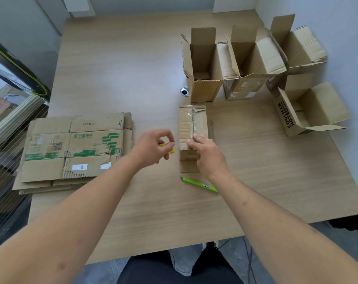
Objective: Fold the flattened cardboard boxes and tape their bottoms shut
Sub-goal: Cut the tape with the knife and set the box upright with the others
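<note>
From where I watched, the wooden desk filled most of the view. On its left side lay a stack of flattened boxes, the top one printed in green. Along the far right stood four open boxes with their flaps up, the nearest of them lettered in black on its side. In the middle, close to me, sat the small box being worked on, bottom side up, with a strip of clear tape running down the seam between its closed flaps. My right hand rested on the near end of that box, its fingers fairly straight and pressing on the tape at the edge, the grip wrapped round nothing. My left hand hovered just left of the box, fingers curled, pinching a small yellow object I could not identify. A green pen-like tool lay on the desk just behind my right wrist, and a small metal grommet sat in the desk near the upright boxes.
</note>
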The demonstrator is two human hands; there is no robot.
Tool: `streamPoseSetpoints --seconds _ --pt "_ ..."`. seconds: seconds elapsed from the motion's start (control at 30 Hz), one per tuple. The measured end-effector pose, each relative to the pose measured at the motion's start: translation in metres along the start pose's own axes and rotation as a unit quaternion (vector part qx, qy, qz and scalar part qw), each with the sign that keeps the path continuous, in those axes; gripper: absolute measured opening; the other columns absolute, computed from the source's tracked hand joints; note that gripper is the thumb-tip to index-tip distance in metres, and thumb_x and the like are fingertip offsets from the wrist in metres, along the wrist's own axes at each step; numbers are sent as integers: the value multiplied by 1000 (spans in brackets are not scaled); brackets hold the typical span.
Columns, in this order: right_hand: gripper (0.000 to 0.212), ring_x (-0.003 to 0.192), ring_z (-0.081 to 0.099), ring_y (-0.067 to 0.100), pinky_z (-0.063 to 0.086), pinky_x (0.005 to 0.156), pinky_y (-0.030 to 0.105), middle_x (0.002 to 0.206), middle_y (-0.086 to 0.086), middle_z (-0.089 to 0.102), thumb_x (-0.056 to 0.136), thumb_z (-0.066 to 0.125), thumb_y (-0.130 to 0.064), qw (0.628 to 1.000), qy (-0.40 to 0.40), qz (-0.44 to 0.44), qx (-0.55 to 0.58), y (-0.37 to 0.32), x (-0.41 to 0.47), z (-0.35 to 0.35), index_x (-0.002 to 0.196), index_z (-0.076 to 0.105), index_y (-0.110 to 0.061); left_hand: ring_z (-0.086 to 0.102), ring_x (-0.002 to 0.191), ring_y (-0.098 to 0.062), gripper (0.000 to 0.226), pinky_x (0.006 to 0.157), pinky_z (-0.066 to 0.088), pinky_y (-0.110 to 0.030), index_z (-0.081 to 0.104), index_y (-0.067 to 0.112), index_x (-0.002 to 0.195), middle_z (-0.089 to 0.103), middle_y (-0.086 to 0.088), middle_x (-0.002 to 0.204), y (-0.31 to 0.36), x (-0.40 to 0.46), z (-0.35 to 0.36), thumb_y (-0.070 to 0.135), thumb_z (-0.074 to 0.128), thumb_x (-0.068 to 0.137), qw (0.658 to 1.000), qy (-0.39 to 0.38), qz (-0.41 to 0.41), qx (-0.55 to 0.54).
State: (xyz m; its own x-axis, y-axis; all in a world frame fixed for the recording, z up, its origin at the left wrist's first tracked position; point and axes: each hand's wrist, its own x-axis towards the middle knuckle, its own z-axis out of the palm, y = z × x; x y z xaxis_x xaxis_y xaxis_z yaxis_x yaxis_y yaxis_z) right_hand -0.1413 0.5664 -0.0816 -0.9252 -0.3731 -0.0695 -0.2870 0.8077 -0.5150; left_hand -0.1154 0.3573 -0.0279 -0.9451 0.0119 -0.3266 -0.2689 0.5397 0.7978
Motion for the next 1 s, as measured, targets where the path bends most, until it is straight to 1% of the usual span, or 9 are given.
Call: streamPoseSetpoints --seconds 0.07,0.1,0.2,0.4,0.53,0.7,0.77,0.87,1.0 --pt "45 137 49 20 29 122 46 143 1 60 92 54 2 1000 4 -13 5 -3 0 -10 129 69 -20 48 45 -20 15 46 45 -29 65 27 86 72 -4 65 8 1 -6 22 64 100 1000 0 12 2" --pt "35 129 56 19 37 116 43 135 -1 64 96 56 -10 999 26 -16 38 -8 -1 -17 126 70 -20 48 45 -20 14 46 45 -29 65 28 86 73 -4 65 12 1 -8 23 64 100 1000 0 18 2" --pt "24 106 66 9 53 87 23 114 -10 71 99 64 -38 971 26 36 236 -26 -5 -38 116 72 -24 49 46 -23 12 47 46 -30 66 27 88 72 -4 65 23 -2 -7 24 65 99 999 -6 39 -2" --pt "4 76 72 15 60 79 35 78 -4 76 87 82 -20 915 22 107 389 -43 -2 -59 88 78 -20 50 44 -21 11 46 46 -30 65 27 89 72 -4 64 39 -8 -2 23 65 100 998 2 67 3" --pt "11 67 72 27 63 75 48 70 4 73 87 80 -15 908 37 137 394 -45 4 -63 78 74 -19 54 49 -23 7 53 50 -36 65 29 97 72 -7 67 39 -10 -2 24 63 102 997 -17 75 -30" --pt "15 58 67 15 62 73 48 67 1 72 86 79 -13 930 47 137 338 -36 6 -69 75 73 -20 70 65 -23 50 75 58 -37 47 30 145 77 -6 77 33 -18 -14 15 62 100 994 -81 77 -19" --pt "13 57 66 13 62 73 47 66 -1 71 86 79 -12 930 54 141 336 -33 5 -72 76 73 -17 70 58 -21 56 69 60 -35 40 35 150 76 -4 72 32 -19 -19 25 67 101 995 -59 70 32" --pt "12 58 66 13 62 73 47 66 -2 70 87 79 -11 925 51 149 346 -31 5 -76 77 73 -15 54 39 -13 45 50 52 -30 53 42 137 69 -5 59 31 -17 -28 45 72 96 995 -2 47 83" --pt "12 57 63 14 62 71 45 65 0 69 88 78 -10 919 56 170 351 -21 8 -81 77 72 -12 55 49 -19 46 56 54 -30 55 49 139 69 -9 63 29 -21 -39 37 72 98 996 -69 63 -15"
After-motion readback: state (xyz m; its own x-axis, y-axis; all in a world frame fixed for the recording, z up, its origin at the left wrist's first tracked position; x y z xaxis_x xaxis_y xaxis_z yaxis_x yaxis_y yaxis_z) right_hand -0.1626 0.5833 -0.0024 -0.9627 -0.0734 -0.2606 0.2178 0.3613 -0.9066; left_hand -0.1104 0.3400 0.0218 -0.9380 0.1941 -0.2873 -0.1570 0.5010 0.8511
